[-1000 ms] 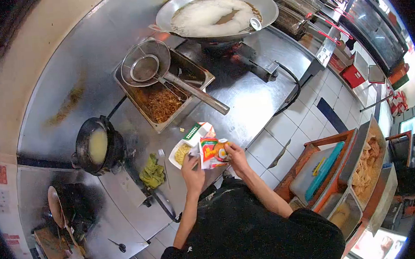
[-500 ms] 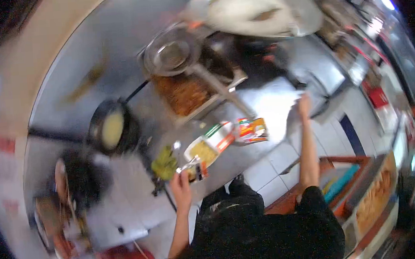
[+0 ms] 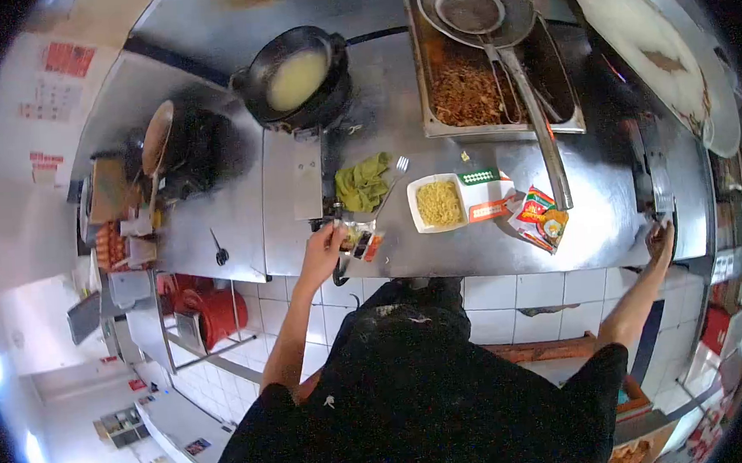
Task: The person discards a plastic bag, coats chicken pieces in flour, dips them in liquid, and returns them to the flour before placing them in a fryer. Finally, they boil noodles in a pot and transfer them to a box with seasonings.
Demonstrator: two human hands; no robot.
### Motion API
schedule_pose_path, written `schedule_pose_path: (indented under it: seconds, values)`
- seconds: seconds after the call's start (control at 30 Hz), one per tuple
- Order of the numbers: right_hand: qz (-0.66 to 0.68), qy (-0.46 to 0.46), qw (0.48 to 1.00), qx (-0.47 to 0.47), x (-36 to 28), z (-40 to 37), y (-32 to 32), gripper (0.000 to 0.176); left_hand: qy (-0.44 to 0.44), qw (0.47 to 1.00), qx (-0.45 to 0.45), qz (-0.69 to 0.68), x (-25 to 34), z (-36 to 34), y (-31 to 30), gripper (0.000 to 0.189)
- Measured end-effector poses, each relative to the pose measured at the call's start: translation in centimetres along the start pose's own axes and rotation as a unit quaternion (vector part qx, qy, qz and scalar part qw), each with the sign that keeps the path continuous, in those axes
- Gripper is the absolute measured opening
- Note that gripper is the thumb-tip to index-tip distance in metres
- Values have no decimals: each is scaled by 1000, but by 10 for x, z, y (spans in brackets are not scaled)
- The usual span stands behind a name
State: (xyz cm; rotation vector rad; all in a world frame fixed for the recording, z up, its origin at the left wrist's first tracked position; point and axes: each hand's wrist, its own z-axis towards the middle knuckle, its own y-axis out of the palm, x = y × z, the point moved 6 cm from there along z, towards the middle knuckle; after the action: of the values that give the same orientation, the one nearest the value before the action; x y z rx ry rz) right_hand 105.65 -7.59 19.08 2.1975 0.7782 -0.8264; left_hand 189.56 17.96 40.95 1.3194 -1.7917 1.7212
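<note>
My left hand [image 3: 324, 243] is closed on the seasoning sachets [image 3: 360, 242], pinching them over the counter's front edge. Next to them lie a crumpled green cloth [image 3: 362, 183] and a fork [image 3: 402, 166]. To their right, an open paper box [image 3: 422, 220] holds a block of dry instant noodles [image 3: 439, 203]. A torn noodle packet [image 3: 540, 220] lies by the box's flap. My right hand [image 3: 662, 241] reaches to the counter's right end, fingers curled by a slim metallic thing with a dark part; I cannot tell what it is.
A metal pan of browned shredded food [image 3: 465, 96] stands at the back, with a long-handled strainer [image 3: 544, 125] across it. Further left is a black pot of pale liquid [image 3: 298, 80]. Scissors [image 3: 220, 249] lie on the left counter. A large basin [image 3: 631, 20] stands at the back right.
The view has turned and sharpened, so the counter now appears level. My right arm reaches farther out to the right. My left hand still holds the sachets.
</note>
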Motion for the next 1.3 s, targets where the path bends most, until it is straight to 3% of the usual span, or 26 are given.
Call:
schedule_pose_path:
  seconds: [0.03, 0.1, 0.2, 0.23, 0.3, 0.33, 0.37, 0.43, 0.47, 0.5, 0.57, 0.6, 0.63, 0.7, 0.73, 0.77, 0.8, 0.83, 0.9, 0.93, 0.97, 1.0, 1.03, 1.1, 1.2, 1.3]
  values:
    - [-70, 86, 987, 115, 3, -11, -3, 37, -2, 1000, 12, -2, -4, 5, -4, 27]
    - [-199, 39, 979, 38, 10, 5, -24, 42, 28, 999, -9, -42, -9, 11, -8, 29]
    - [-256, -36, 963, -79, 14, 2, 4, 41, -40, 995, 12, -90, -9, 11, -11, 32]
    - [-309, -123, 940, -73, 16, 71, -33, 38, -63, 991, 13, -120, -12, 8, -10, 33]
    - [-224, -70, 972, -24, 21, 29, -1, 46, -101, 981, 13, -164, -19, 6, -9, 33]
    - [-124, -70, 990, 21, 23, 10, 18, 38, -97, 990, -3, -100, -18, 9, -7, 33]
    - [-125, -68, 990, 25, 22, 25, 5, 38, -93, 995, -22, -37, -17, 10, -4, 33]
    - [2, 108, 975, -196, 32, 79, -28, 33, -83, 995, -41, -45, -17, 17, 2, 31]
    - [140, 131, 977, -92, 26, 64, -12, 26, -71, 995, -52, -54, -17, 23, 5, 31]
    - [197, 155, 959, -131, 26, 62, -7, 22, -58, 994, -60, -64, -17, 26, 7, 31]
    - [286, 147, 947, -20, 25, 62, -17, 20, -81, 990, -43, -112, -23, 32, 11, 32]
    - [330, 202, 922, -26, 29, 53, -11, 20, -24, 997, -36, 59, -18, 37, 11, 33]
    - [315, 198, 928, -36, 30, 53, -13, 18, 36, 973, -28, 227, -11, 39, 14, 33]
    - [260, 119, 922, -260, 42, 117, -52, 21, 47, 984, 6, 171, 7, 38, 17, 38]
    - [198, 129, 967, -94, 45, 66, -39, 35, 35, 982, 31, 183, 19, 39, 13, 37]
    - [110, 41, 989, 91, 46, -9, 7, 52, 23, 979, 59, 195, 25, 40, 8, 37]
    - [-57, -152, 971, 176, 46, -68, 35, 60, 25, 979, 64, 190, 24, 38, 6, 37]
    - [-132, -176, 955, 198, 60, -75, 30, 56, 7, 978, 60, 199, 19, 40, 2, 32]
    - [-227, -371, 877, 206, 77, -211, 117, 33, -4, 975, 60, 214, 16, 44, -8, 28]
    - [-281, -449, 829, 180, 98, -266, 157, 31, 52, 987, 65, 136, 21, 37, -6, 25]
    - [-327, -304, 891, 81, 140, -295, 183, 29, 107, 990, 69, 56, 26, 33, -5, 27]
    - [-322, -324, 888, -52, 178, -341, 235, 27, 108, 990, 68, 56, 46, 27, -11, 27]
    - [-346, -293, 872, -182, 199, -394, 294, 32, 73, 996, -43, 17, 76, 15, -8, 31]
    - [-390, -276, 792, -379, 223, -476, 390, 40, 44, 986, -156, -28, 90, -1, 5, 39]
    - [-308, -69, 823, -473, 310, -487, 426, 17, 51, 975, -142, -164, 81, -10, 2, 51]
    - [-273, -43, 829, -486, 330, -506, 442, 9, 54, 986, -33, -152, 50, -9, -28, 45]
